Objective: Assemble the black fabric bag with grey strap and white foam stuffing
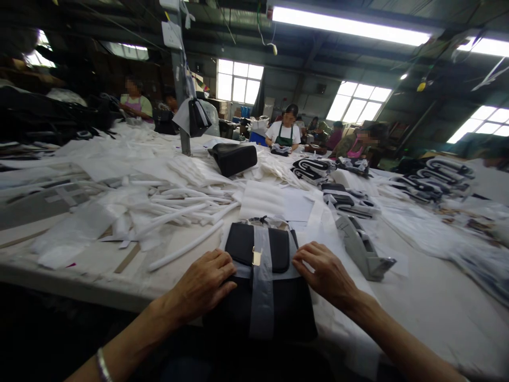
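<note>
A black bag (pixel 292 305) lies at the table's front edge, its smaller flap with a gold clasp (pixel 256 257) facing up. A translucent strip (pixel 261 302) runs down its middle, and thin white sheeting shows beneath the flap. My left hand (pixel 209 278) rests at the bag's left side, fingers bent together on the sheeting's edge. At the right side, my right hand (pixel 324 270) has thumb and fingertips pinched at the sheeting beside the flap.
Right of the bag stands a grey tape dispenser (pixel 363 249). White foam tubes (pixel 186 207) and sheets cover the left. Another black bag (pixel 234 158) sits by a metal post (pixel 183 106). Wrapped straps (pixel 314 170) lie farther right. Several people work across the table (pixel 433 297).
</note>
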The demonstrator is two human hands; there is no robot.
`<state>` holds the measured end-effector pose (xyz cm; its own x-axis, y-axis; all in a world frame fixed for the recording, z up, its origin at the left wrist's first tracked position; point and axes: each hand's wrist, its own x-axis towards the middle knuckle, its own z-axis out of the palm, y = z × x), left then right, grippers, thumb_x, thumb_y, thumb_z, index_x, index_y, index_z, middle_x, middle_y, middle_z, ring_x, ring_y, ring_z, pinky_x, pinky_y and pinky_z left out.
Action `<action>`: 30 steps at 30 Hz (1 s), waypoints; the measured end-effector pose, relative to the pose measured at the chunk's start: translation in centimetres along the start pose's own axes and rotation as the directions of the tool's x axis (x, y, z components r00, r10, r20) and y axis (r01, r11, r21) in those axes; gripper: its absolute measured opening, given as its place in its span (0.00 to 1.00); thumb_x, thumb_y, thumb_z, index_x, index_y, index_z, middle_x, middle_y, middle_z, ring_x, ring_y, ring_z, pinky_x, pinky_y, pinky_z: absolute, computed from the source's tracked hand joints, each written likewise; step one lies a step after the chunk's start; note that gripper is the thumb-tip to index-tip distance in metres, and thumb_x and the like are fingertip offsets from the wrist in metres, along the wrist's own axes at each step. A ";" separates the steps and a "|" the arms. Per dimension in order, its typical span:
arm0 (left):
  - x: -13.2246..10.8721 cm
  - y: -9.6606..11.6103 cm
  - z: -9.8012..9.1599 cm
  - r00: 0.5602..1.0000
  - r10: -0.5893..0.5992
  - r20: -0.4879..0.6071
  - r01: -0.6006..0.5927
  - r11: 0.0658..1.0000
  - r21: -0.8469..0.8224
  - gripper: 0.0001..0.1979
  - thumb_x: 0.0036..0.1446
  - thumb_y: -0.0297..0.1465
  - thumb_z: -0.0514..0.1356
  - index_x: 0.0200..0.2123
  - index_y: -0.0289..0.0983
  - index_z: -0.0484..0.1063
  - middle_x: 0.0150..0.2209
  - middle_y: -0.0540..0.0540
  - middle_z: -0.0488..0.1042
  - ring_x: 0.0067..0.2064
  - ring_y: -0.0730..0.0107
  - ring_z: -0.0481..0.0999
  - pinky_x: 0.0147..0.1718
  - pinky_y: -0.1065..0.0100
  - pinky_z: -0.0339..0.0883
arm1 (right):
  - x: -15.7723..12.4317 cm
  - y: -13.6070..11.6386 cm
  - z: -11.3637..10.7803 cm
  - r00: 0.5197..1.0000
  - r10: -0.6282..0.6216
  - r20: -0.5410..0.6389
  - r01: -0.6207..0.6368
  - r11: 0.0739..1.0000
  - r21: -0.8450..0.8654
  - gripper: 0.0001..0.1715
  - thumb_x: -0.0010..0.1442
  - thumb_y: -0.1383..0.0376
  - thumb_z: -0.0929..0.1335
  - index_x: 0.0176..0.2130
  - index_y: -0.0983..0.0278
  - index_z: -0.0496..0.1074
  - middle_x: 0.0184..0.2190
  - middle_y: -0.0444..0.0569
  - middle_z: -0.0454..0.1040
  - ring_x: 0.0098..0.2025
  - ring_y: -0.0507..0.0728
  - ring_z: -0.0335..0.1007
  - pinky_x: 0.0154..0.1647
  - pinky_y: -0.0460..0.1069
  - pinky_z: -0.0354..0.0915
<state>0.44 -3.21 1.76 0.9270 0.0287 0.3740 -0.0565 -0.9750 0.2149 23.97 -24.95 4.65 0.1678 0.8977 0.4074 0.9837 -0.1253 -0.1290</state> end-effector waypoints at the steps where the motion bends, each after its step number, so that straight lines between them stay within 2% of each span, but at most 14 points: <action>1: -0.1 0.2 0.1 1.000 0.002 0.016 -0.002 1.000 0.021 0.02 0.59 0.30 0.62 0.36 0.39 0.71 0.38 0.47 0.73 0.40 0.63 0.71 0.42 0.63 0.65 | -0.2 0.0 0.2 0.999 -0.018 0.027 0.018 1.000 -0.013 0.09 0.65 0.66 0.66 0.31 0.62 0.72 0.32 0.47 0.73 0.37 0.56 0.67 0.42 0.51 0.60; 5: -0.8 0.3 0.2 1.000 0.012 0.005 -0.012 0.998 0.056 0.10 0.63 0.31 0.57 0.28 0.38 0.68 0.30 0.49 0.71 0.33 0.65 0.69 0.34 0.64 0.62 | -1.3 0.4 0.3 0.997 -0.014 0.073 0.017 0.999 -0.040 0.11 0.65 0.65 0.66 0.30 0.62 0.71 0.30 0.47 0.72 0.35 0.57 0.66 0.40 0.52 0.60; 6: -1.0 0.2 0.1 1.000 -0.017 -0.020 0.018 0.998 0.058 0.10 0.63 0.31 0.56 0.28 0.39 0.68 0.30 0.49 0.71 0.33 0.66 0.69 0.33 0.65 0.61 | -1.5 0.6 0.2 0.998 0.005 0.066 -0.003 0.999 -0.035 0.11 0.65 0.64 0.66 0.30 0.62 0.71 0.30 0.47 0.72 0.34 0.56 0.66 0.39 0.51 0.59; 8: -1.1 -0.2 0.0 0.987 -0.147 -0.070 0.150 0.988 0.047 0.09 0.64 0.31 0.55 0.29 0.39 0.68 0.30 0.48 0.71 0.33 0.66 0.70 0.34 0.65 0.61 | -1.5 0.8 -0.2 0.997 0.061 0.042 -0.060 0.998 -0.021 0.13 0.65 0.61 0.66 0.28 0.61 0.70 0.28 0.47 0.71 0.33 0.56 0.67 0.39 0.51 0.59; 10: -0.9 -0.7 0.0 0.939 -0.330 -0.093 0.332 0.943 0.011 0.08 0.64 0.31 0.55 0.31 0.39 0.68 0.32 0.48 0.72 0.35 0.65 0.72 0.35 0.65 0.61 | -0.9 1.0 -0.4 0.989 0.149 0.016 -0.149 0.989 -0.010 0.15 0.65 0.59 0.65 0.28 0.61 0.70 0.28 0.47 0.72 0.34 0.57 0.68 0.39 0.51 0.60; 13: -0.2 -1.5 0.1 0.838 -0.544 -0.043 0.540 0.839 -0.071 0.06 0.63 0.32 0.55 0.32 0.39 0.68 0.33 0.48 0.73 0.37 0.64 0.74 0.36 0.65 0.62 | 0.4 1.3 -0.3 0.947 0.320 0.041 -0.321 0.946 0.034 0.14 0.64 0.57 0.65 0.29 0.60 0.71 0.30 0.46 0.73 0.34 0.56 0.70 0.36 0.50 0.60; 15: 0.4 -2.0 0.2 0.785 -0.619 -0.007 0.614 0.780 -0.125 0.06 0.62 0.33 0.55 0.37 0.39 0.69 0.34 0.48 0.74 0.38 0.63 0.75 0.37 0.65 0.63 | 1.4 1.7 0.2 0.900 0.424 0.097 -0.432 0.899 0.075 0.11 0.61 0.57 0.65 0.33 0.60 0.73 0.30 0.45 0.74 0.32 0.56 0.70 0.35 0.49 0.60; 17: 1.1 -2.6 0.3 0.758 -0.652 -0.001 0.643 0.748 -0.166 0.09 0.62 0.35 0.54 0.42 0.38 0.69 0.35 0.47 0.75 0.39 0.62 0.75 0.38 0.65 0.64 | 2.2 2.2 0.8 0.848 0.509 0.147 -0.525 0.844 0.109 0.11 0.59 0.56 0.67 0.36 0.60 0.73 0.28 0.44 0.75 0.31 0.56 0.71 0.34 0.49 0.60; 20: 2.3 -3.5 0.3 0.782 -0.624 -0.008 0.611 0.768 -0.193 0.10 0.62 0.36 0.53 0.39 0.37 0.71 0.37 0.45 0.76 0.42 0.61 0.75 0.41 0.64 0.64 | 3.0 3.1 1.4 0.773 0.601 0.200 -0.631 0.761 0.151 0.13 0.57 0.56 0.67 0.38 0.61 0.73 0.27 0.44 0.76 0.31 0.56 0.72 0.34 0.49 0.60; 23: 3.8 -4.5 0.5 0.807 -0.591 0.001 0.579 0.789 -0.205 0.10 0.61 0.36 0.53 0.34 0.38 0.71 0.38 0.44 0.76 0.43 0.61 0.74 0.43 0.64 0.64 | 3.4 3.6 1.5 0.737 0.625 0.256 -0.671 0.722 0.168 0.12 0.55 0.57 0.68 0.38 0.61 0.73 0.28 0.44 0.77 0.32 0.56 0.72 0.35 0.48 0.60; 27: 5.4 -5.4 1.2 0.792 -0.610 0.008 0.598 0.774 -0.210 0.10 0.60 0.36 0.53 0.34 0.37 0.71 0.38 0.43 0.76 0.43 0.60 0.74 0.43 0.63 0.65 | 3.6 3.6 1.3 0.762 0.593 0.259 -0.641 0.749 0.170 0.14 0.54 0.58 0.69 0.40 0.61 0.73 0.28 0.43 0.76 0.31 0.55 0.71 0.34 0.48 0.60; 30: 6.0 -5.8 1.8 0.805 -0.592 -0.027 0.571 0.787 -0.232 0.10 0.58 0.36 0.55 0.36 0.37 0.72 0.40 0.42 0.76 0.44 0.59 0.74 0.45 0.63 0.65 | 4.2 3.6 1.2 0.774 0.576 0.262 -0.621 0.770 0.145 0.14 0.54 0.59 0.69 0.42 0.60 0.73 0.28 0.43 0.76 0.30 0.55 0.70 0.34 0.48 0.60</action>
<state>7.03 2.23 1.15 0.7697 0.6067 0.1986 0.3992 -0.7002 0.5919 28.15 -21.19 4.82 0.6793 0.7338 0.0042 0.6437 -0.5931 -0.4837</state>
